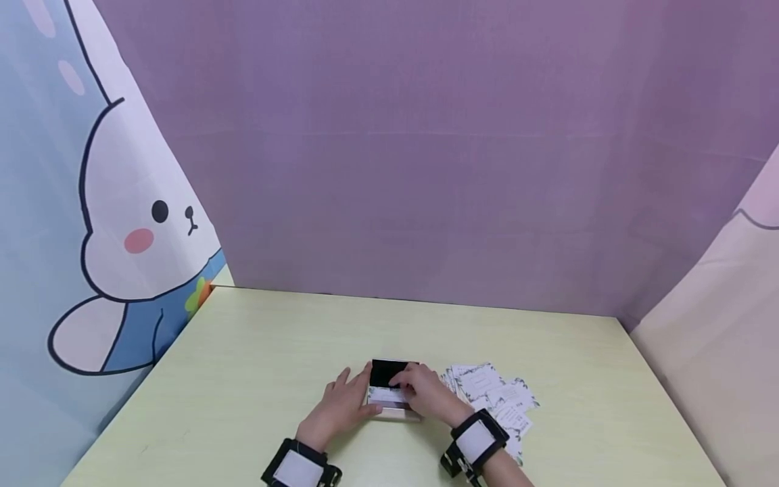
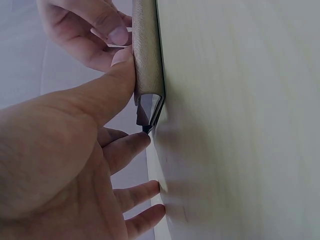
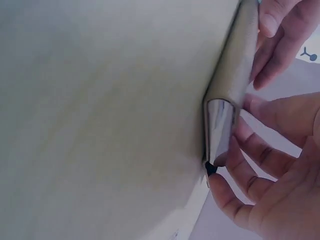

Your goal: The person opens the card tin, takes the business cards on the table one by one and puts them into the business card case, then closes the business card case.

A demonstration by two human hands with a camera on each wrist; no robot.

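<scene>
The card case [image 1: 389, 390] between the two hands has an outer shell that looks like fine-grained, matt leatherette in a beige-tan tone, seen along its edge in the left wrist view [image 2: 147, 55]. Its end shows a polished, mirror-like metal lining [image 3: 219, 131] that catches reflections, and the raised lid is dark and smooth inside. The table [image 1: 255, 352] has a pale yellow-green, smooth surface with a soft satin sheen and faint wood-like streaks. The scattered cards [image 1: 493, 396] look like thin white printed paper. The backdrop [image 1: 426, 169] is matt purple cloth with slight creases, and the wrist straps [image 1: 477, 443] look like black fabric.
</scene>
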